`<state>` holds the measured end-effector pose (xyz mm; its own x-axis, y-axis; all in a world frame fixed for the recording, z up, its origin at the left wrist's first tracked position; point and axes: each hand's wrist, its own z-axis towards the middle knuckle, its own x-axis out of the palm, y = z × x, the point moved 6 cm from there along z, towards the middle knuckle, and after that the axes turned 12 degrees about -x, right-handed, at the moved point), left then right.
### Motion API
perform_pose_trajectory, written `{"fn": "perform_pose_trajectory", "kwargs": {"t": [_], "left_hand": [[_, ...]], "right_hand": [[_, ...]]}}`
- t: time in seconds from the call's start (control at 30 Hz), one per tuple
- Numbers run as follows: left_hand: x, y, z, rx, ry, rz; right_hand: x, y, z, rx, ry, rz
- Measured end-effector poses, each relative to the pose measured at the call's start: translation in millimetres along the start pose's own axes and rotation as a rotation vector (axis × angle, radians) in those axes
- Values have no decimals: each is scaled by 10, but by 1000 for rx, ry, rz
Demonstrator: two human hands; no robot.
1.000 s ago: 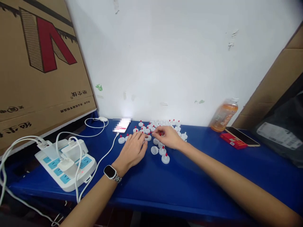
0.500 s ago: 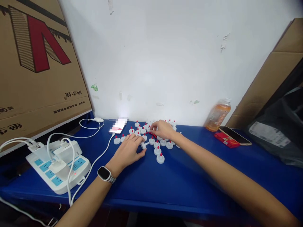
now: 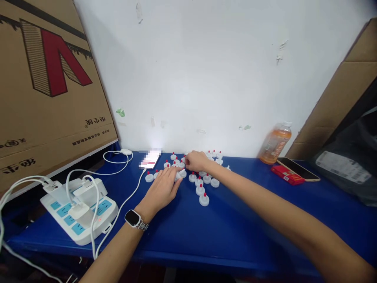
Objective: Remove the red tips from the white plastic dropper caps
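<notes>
Many white round nozzle caps with small red tips stand in a cluster on the blue table, one nozzle cap [image 3: 204, 199] nearest me. My left hand [image 3: 164, 184], with a watch on its wrist, is closed around a white nozzle cap [image 3: 182, 173] at the cluster's left front; its fingers partly cover it. Close by, my right hand [image 3: 196, 160] reaches over the middle of the cluster, fingers pinched together beside the left fingertips. Whatever lies between the right fingers is hidden. Several nozzle caps sit behind and under the right wrist.
At the left, a white power strip [image 3: 84, 232] with plugs and cables lies before a large cardboard box [image 3: 59, 114]. A lit phone [image 3: 150, 160] leans near the wall. On the right are an orange drink bottle [image 3: 276, 143], a red box [image 3: 287, 175] and another phone [image 3: 299, 169].
My left hand has brought its nozzle cap closer to my right hand, whose fingers have drawn together above the cluster. The whole view has shifted slightly.
</notes>
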<state>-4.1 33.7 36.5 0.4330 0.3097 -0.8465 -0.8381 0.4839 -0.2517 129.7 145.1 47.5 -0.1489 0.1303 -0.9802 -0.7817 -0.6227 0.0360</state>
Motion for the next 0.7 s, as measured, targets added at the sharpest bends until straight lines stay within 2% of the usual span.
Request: {"fn": "perform_pose_trajectory", "kwargs": {"t": [0.07, 0.2, 0.3, 0.53, 0.7], "left_hand": [[-1, -5, -1, -9, -6, -5], [6, -36, -2, -21, -48, -27], [35, -50, 2, -39, -49, -27], [89, -62, -6, -33, -48, -44], [65, -126, -13, 6, -66, -155]], "right_hand": [[-55, -5, -73, 13, -96, 146], [-159, 37, -310, 73, -440, 764], [-130, 160, -510, 134, -615, 1032], [51, 394, -712, 199, -757, 1186], [2, 478, -772, 186, -825, 1194]]}}
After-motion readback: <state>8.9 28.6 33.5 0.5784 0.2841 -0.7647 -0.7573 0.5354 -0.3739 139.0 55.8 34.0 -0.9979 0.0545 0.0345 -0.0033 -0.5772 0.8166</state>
